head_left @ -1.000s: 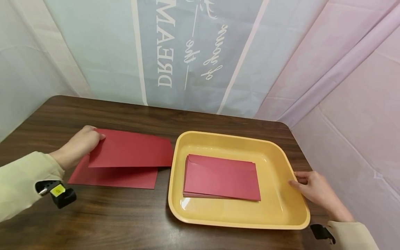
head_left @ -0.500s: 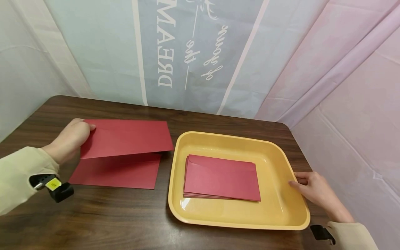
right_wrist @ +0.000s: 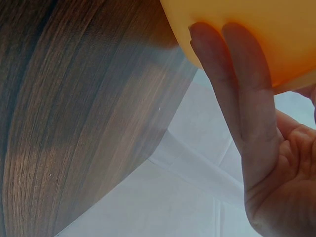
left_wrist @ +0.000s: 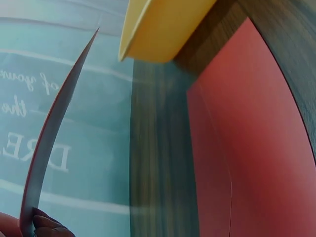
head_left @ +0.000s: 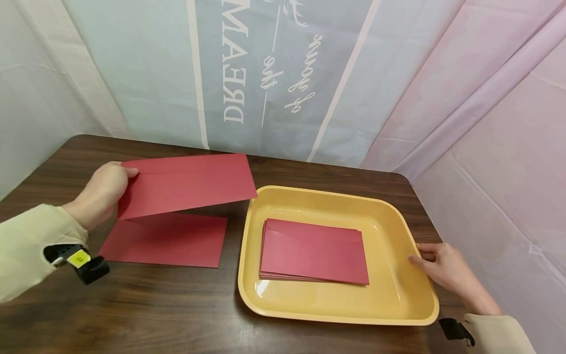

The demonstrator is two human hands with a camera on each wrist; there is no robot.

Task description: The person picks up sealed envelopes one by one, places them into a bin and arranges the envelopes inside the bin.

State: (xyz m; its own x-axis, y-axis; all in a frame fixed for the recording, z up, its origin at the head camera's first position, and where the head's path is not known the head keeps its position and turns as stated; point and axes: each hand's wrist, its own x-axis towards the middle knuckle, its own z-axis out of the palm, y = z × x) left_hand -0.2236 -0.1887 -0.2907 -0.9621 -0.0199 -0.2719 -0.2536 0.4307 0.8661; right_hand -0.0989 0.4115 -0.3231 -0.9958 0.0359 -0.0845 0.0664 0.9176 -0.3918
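My left hand (head_left: 103, 189) pinches the left end of a red envelope (head_left: 190, 184), thumb on top and fingers beneath. The envelope is raised and tilted, its far right corner overlapping the tray's left rim in the head view. Under it, a second red envelope (head_left: 172, 243) lies flat on the table; the left wrist view shows the gap between the two. With thumb inside and fingers outside, my right hand (head_left: 446, 268) grips the right wall of a yellow plastic tray (head_left: 336, 307). Inside the tray lies a stack of red envelopes (head_left: 314, 250), slightly fanned at the edges.
The dark wood table (head_left: 146, 309) has rounded back corners. Behind it hangs a pale blue-green cloth (head_left: 155, 73) with mirrored lettering. A pinkish-white cloth (head_left: 499, 162) closes off the right side, close to my right hand.
The left hand has lifted the held envelope up and away from the one beneath, swinging its right end toward the back of the table. My right hand and the tray have stayed put.
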